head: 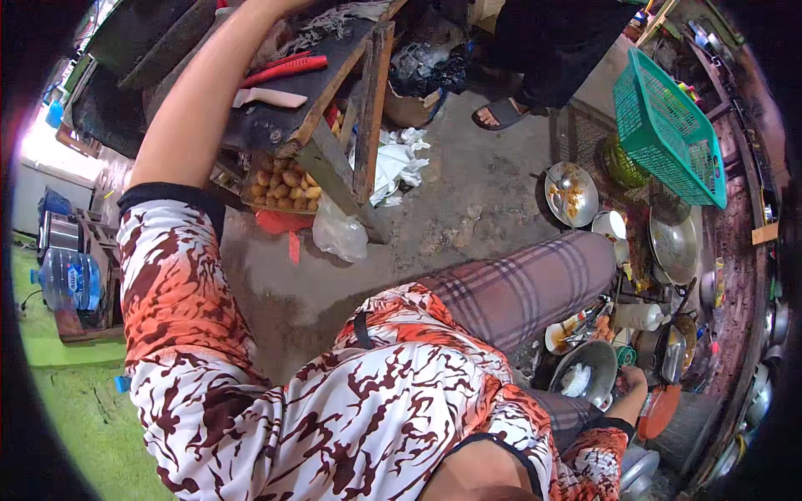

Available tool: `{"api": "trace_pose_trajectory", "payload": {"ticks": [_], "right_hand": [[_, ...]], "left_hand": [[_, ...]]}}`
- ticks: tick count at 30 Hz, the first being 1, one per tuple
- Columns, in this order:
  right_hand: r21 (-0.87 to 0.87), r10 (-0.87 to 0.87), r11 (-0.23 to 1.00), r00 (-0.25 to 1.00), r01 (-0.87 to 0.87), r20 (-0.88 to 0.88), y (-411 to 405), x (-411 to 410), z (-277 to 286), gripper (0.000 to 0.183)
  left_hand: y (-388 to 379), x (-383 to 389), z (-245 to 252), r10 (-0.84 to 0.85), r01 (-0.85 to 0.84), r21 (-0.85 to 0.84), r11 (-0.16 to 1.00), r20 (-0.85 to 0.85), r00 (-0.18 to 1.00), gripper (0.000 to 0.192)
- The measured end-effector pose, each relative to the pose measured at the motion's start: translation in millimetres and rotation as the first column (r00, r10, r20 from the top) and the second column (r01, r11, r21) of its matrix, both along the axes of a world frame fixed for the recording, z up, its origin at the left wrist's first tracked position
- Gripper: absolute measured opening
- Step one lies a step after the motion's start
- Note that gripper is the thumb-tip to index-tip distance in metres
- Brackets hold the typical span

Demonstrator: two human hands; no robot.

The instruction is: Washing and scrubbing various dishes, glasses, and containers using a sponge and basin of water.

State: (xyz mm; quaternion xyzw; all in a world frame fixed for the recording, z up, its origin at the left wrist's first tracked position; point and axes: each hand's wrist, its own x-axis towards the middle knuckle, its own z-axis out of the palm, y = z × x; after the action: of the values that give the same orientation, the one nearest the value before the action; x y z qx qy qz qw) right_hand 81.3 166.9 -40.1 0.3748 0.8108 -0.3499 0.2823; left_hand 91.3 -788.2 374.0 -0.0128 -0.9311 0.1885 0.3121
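Observation:
My left arm stretches over a dark wooden table (276, 134); my left hand (285, 4) is cut off by the top edge, so its grip is hidden. Below that forearm lie a red-handled tool (288, 69) and a pale knife-like handle (276, 98). Low on the right, my right hand (634, 378) is beside a metal wok (595, 360) with a white substance (575, 379) in it. A small green container (625, 355) sits just by its fingers. Whether the fingers hold anything cannot be made out.
Potatoes (285, 186) fill a crate under the table, beside a clear plastic bag (339, 230). A green plastic basket (664, 128), a stained pan (571, 194) and a large wok (675, 241) are at right. Another person's sandalled foot (498, 114) stands on the floor.

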Motion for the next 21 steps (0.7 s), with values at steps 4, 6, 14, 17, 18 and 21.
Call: {"api": "trace_pose_trajectory", "payload": {"ticks": [4,6,14,17,18,21], "right_hand": [[0.035,0.023,0.999,0.999,-0.024,0.029,-7.2,-2.3,3.8,0.023],[0.045,0.031,0.998,0.999,-0.032,0.033,-9.0,-4.3,4.5,0.023],[0.122,0.082,0.988,0.993,-0.091,0.082,-4.7,-15.0,-4.6,0.019],[0.057,0.071,0.996,0.997,-0.074,0.040,-2.6,-19.2,-7.1,0.024],[0.006,0.079,0.997,0.996,-0.080,0.037,-1.3,-19.8,-7.4,0.024],[0.003,0.039,0.999,0.998,-0.039,0.047,2.6,-20.1,-8.0,0.024]], "left_hand": [[20.7,4.9,-1.9,0.190,-0.209,0.144,0.967,0.134,0.973,0.055],[32.9,16.0,1.3,0.332,-0.339,0.178,0.924,0.069,0.941,0.064],[5.3,42.3,-11.9,0.461,-0.527,0.154,0.836,0.324,0.826,0.050],[-28.3,54.3,-20.4,0.144,-0.177,0.146,0.973,0.208,0.967,0.038],[-35.0,59.2,-20.1,0.161,-0.213,0.203,0.956,0.243,0.957,0.037],[-37.4,73.9,-14.8,0.234,-0.272,0.147,0.951,0.232,0.944,0.034]]}}
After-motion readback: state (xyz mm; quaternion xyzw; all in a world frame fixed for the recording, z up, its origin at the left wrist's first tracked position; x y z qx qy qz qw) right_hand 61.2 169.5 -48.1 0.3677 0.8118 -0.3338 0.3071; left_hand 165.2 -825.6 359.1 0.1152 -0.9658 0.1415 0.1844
